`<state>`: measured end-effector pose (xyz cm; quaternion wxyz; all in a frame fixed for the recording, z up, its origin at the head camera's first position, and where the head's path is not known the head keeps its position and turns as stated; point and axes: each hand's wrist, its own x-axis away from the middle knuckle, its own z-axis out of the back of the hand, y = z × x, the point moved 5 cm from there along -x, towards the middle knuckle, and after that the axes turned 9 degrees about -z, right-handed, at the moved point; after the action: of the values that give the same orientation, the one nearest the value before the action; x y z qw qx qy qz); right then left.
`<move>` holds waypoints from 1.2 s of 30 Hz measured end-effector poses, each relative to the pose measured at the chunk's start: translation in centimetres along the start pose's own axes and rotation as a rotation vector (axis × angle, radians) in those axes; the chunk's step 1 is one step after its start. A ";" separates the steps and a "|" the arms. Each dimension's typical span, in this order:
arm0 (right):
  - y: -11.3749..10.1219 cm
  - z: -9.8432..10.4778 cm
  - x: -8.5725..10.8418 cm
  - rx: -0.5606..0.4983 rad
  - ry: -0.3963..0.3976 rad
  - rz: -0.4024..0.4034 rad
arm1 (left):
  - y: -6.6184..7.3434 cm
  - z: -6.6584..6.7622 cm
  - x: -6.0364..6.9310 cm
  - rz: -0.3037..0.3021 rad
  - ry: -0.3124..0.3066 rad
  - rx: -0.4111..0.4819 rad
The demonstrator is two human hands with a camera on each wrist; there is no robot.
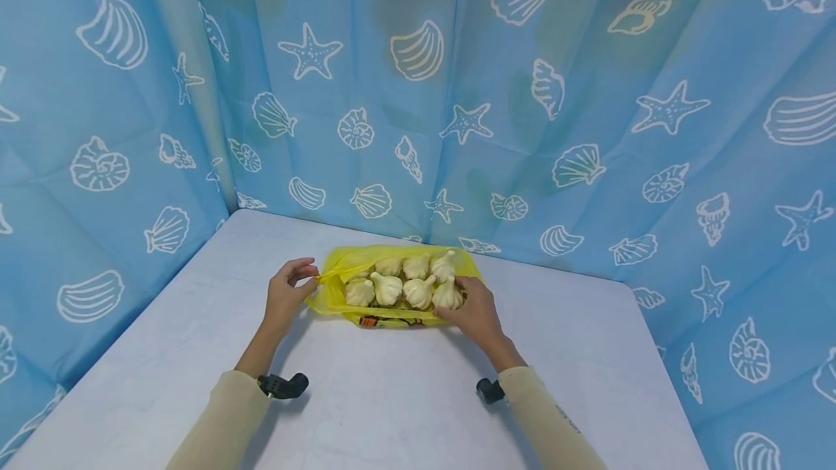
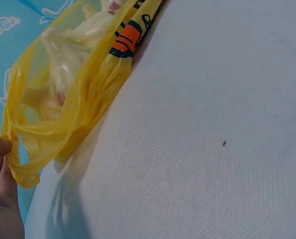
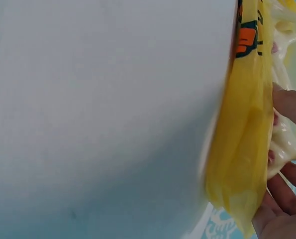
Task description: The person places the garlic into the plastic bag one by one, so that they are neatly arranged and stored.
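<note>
A yellow plastic bag [image 1: 339, 256] lies on the table with its mouth spread upward, and several whitish garlic bulbs [image 1: 387, 289] sit in two rows inside. At the bag's left end my left hand [image 1: 284, 296] pinches its edge between thumb and fingers; the left wrist view shows the stretched plastic [image 2: 63, 134] by the thumb. My right hand [image 1: 480, 310] reaches into the right end, thumb and fingers around a garlic bulb [image 1: 447, 294]. In the right wrist view, the thumb and fingers lie on either side of that garlic bulb [image 3: 284, 144].
The bag rests on a white-covered table [image 1: 385, 397], near its back edge. A blue curtain [image 1: 418, 114] with white shell and starfish drawings hangs behind and at both sides. Black wrist devices [image 1: 284, 386] sit at both cuffs.
</note>
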<state>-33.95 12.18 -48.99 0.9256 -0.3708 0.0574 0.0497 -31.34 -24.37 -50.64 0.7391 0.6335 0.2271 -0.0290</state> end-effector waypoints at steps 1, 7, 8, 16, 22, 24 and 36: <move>-0.1 0.2 0.0 0.000 -0.001 -0.005 | 0.0 0.0 0.0 0.000 0.000 -0.007; 0.1 1.3 -0.5 -0.004 -0.045 -0.011 | 0.0 0.1 0.0 0.003 0.001 -0.016; 0.2 1.5 -0.7 -0.008 -0.066 -0.001 | 0.0 0.2 0.0 0.003 0.002 -0.012; 0.0 2.3 -1.9 0.065 -0.157 0.030 | 2.1 0.4 0.5 0.010 -0.018 0.015; 0.2 2.1 -2.4 0.207 -0.222 0.064 | -0.1 0.3 0.0 0.022 -0.002 0.003; 0.3 2.1 -2.5 0.220 -0.239 0.067 | 0.5 0.3 0.1 0.031 -0.005 0.013; 1.2 1.4 -3.2 0.285 -0.243 -0.017 | 2.3 0.2 0.6 0.006 -0.017 0.005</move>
<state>-37.21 13.90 -48.36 0.9693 -0.2275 -0.0515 0.0775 -29.95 -23.95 -48.74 0.7395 0.6358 0.2187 -0.0327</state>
